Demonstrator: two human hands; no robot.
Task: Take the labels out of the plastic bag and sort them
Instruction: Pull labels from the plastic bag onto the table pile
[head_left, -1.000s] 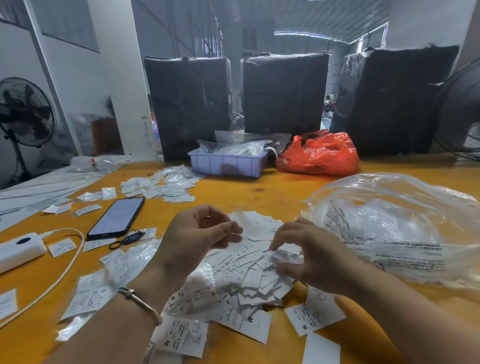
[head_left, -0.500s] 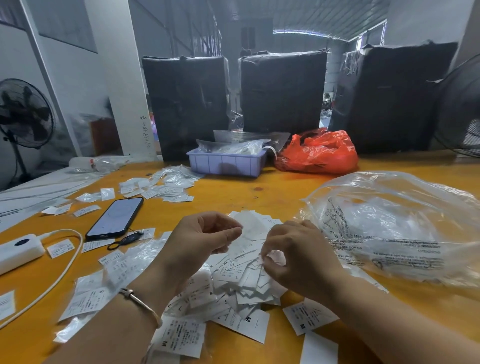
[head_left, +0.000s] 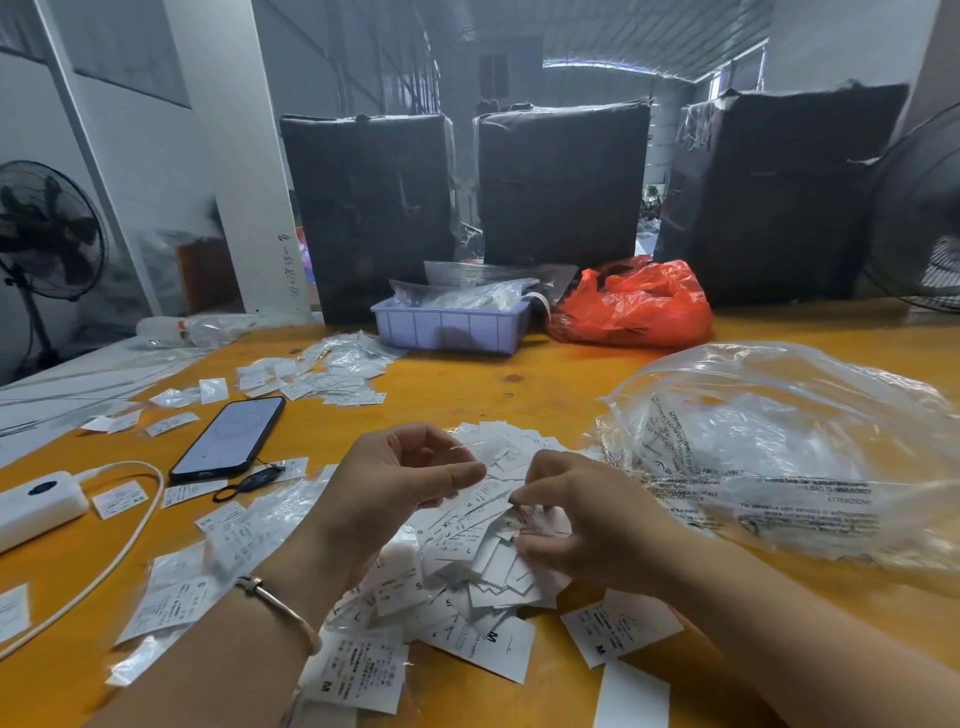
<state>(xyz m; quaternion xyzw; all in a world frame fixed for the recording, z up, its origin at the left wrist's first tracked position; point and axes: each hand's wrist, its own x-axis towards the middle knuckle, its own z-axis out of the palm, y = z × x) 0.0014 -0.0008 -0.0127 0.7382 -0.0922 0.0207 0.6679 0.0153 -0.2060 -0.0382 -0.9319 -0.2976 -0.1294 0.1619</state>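
Your left hand (head_left: 410, 478) pinched a small clear sleeve holding a label (head_left: 483, 488), while your right hand (head_left: 582, 525) curled its fingers onto the heap of labels (head_left: 467, 561) on the desk (head_left: 519, 379) just below. You were sorting, judging by the labels already out of the clear plastic bag (head_left: 779, 452) lying to the right. Next you needed to read the size. Letters S, L, M and X showed; the bag read "ATTENZIONE".
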